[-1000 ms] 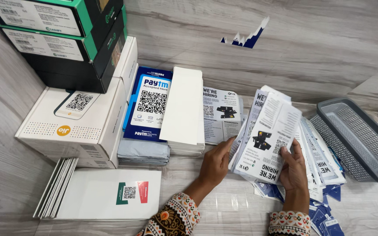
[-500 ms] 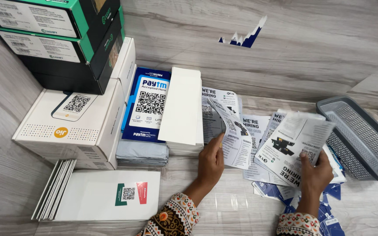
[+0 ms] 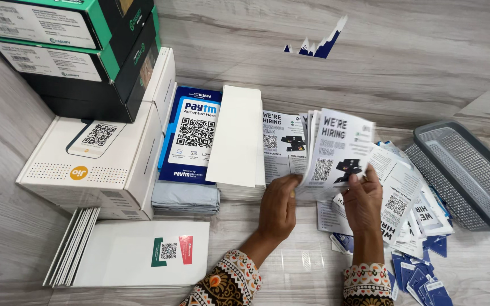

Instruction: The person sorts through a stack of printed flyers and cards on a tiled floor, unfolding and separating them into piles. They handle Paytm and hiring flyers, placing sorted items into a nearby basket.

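Both of my hands hold a small bundle of black-and-white printed flyers [image 3: 336, 150] upright over the table. My left hand [image 3: 278, 208] pinches the bundle's lower left edge. My right hand [image 3: 363, 203] grips its lower right corner. Behind the bundle lies a flat stack of the same flyers [image 3: 279, 141]. To the right more flyers [image 3: 404, 198] lie loosely fanned out, partly under my right hand. Small blue cards [image 3: 421, 277] are scattered beneath them.
A tall white paper stack [image 3: 238, 139], a blue code-printed sign pile [image 3: 193, 133], white boxes [image 3: 94, 161] and green-black boxes [image 3: 69, 45] fill the left. White envelopes [image 3: 137, 252] lie at the front left. A grey mesh tray [image 3: 463, 173] sits at the right.
My hands were apart, the left with one flyer and the right with a few. They have come together, gathering the flyers into one upright bundle nearer the flat stack.
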